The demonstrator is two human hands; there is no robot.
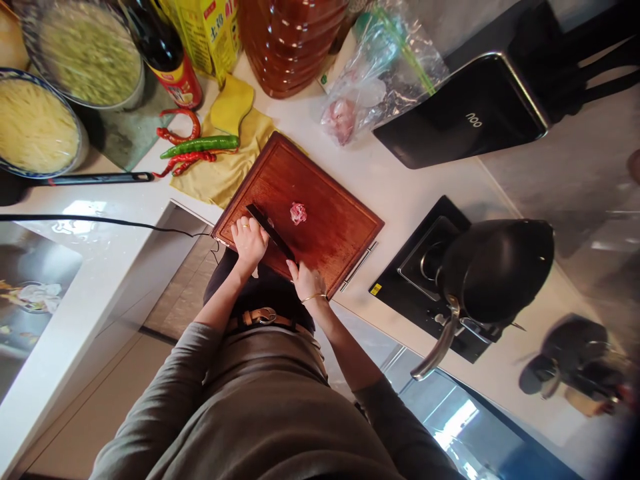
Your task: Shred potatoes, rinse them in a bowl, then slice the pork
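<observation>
A dark-bladed kitchen knife [271, 233] lies slantwise over the brown wooden cutting board [335, 230]. My right hand [307, 283] is wrapped round its handle at the board's near edge. On the other side of the blade, my left hand [249, 241] has its fingers curled and pressed down close to the knife. Whatever is under those fingers is hidden. A small heap of cut pink meat [299, 213] sits on the board beyond the blade, apart from both hands.
Red and green chilies [200, 145] lie on a yellow cloth [215, 180] at the board's far left. Bowls of shredded food, a sauce bottle [175, 73] and a large jug [293, 47] stand behind. Right are a knife block [460, 113] and a pan [505, 267] on the stove.
</observation>
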